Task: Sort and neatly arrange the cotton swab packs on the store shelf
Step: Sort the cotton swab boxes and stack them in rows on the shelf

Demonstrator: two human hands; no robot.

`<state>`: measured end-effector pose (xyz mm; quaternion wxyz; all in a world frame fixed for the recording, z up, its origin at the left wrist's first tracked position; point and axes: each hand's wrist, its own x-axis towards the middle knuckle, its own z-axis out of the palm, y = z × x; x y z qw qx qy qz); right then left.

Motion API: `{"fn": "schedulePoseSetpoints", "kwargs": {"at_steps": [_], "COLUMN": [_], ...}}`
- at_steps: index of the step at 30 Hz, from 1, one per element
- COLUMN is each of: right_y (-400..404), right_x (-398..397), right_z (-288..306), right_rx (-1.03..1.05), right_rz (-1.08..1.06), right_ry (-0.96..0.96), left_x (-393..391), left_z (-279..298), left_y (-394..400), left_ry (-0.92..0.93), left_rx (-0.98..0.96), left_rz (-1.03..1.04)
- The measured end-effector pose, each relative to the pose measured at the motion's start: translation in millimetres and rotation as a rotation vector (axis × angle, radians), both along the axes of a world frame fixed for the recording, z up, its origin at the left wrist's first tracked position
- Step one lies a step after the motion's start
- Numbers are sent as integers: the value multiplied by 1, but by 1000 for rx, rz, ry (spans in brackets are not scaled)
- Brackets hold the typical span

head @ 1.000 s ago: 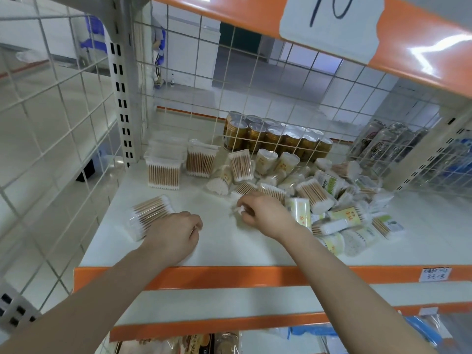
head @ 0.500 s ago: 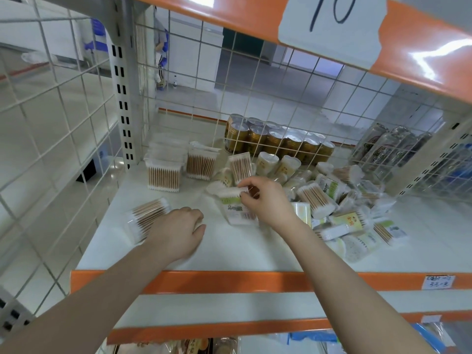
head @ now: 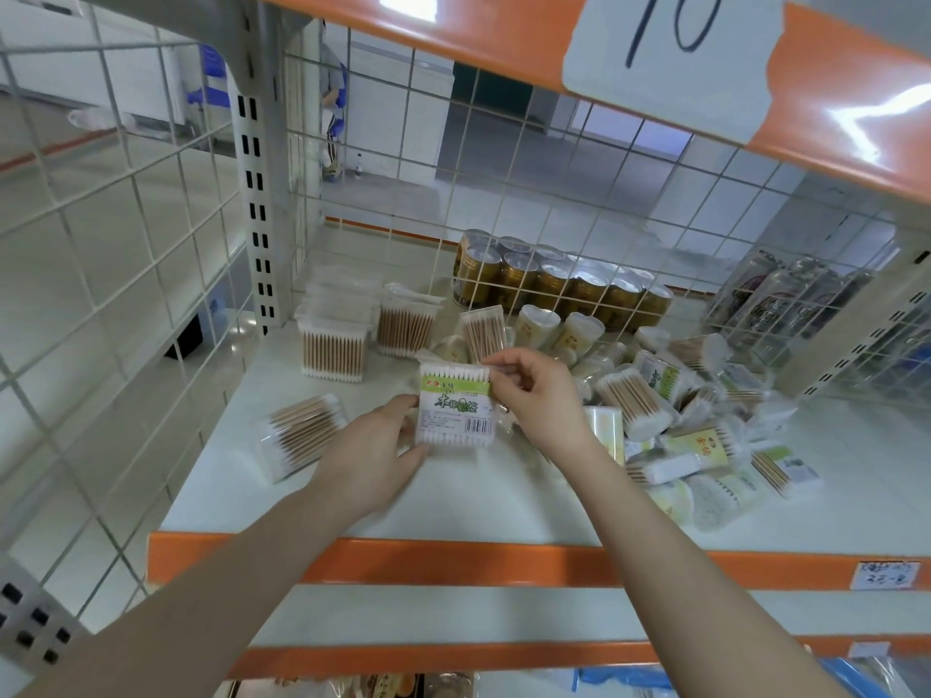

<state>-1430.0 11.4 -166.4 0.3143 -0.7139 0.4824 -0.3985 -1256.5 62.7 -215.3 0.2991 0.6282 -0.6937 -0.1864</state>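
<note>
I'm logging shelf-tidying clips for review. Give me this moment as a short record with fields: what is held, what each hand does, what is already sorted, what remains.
held item: labelled swab pack, upright, label facing the camera
left hand: left hand grips the pack's lower left edge
right hand: right hand pinches its top right corner
sorted: upright rectangular packs at back left of the shelf
loose: one pack lying flat at left; jumbled pile at right
behind mesh: gold cans
</note>
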Motion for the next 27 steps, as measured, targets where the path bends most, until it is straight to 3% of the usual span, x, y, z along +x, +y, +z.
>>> {"fn": "schedulePoseSetpoints", "kwargs": {"at_steps": [12,27], "right_y": [-8,-8], "right_x": [-4,-1], "right_z": [-12,-13], "right_rx": [-47,-51], "right_rz": [-6,8], "right_ry": [236,310], "left_x": [10,10], "left_z": [-6,-3], "left_y": [1,7], "left_ry": [-31,-137], "left_rx": [-27,15], "left_rz": [56,55]}}
